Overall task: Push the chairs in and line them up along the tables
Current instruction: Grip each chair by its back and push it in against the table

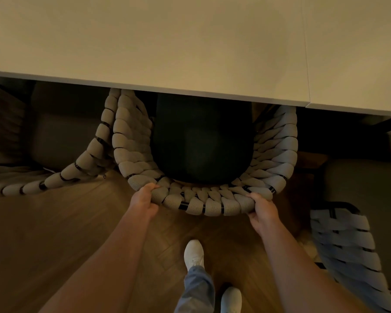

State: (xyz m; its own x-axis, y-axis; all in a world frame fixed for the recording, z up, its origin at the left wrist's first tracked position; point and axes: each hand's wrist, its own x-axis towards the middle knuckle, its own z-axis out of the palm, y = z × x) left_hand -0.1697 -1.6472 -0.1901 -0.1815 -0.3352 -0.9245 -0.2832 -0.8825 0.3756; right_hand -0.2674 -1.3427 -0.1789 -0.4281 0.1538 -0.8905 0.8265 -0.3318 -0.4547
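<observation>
Two hands are curled round the woven back rim of the middle chair (203, 154): the left hand (143, 199) and right hand (263, 210) are set wide apart, likely for a straight push. Its seat is partly tucked under the table (145, 41), between neighbouring chairs.
</observation>
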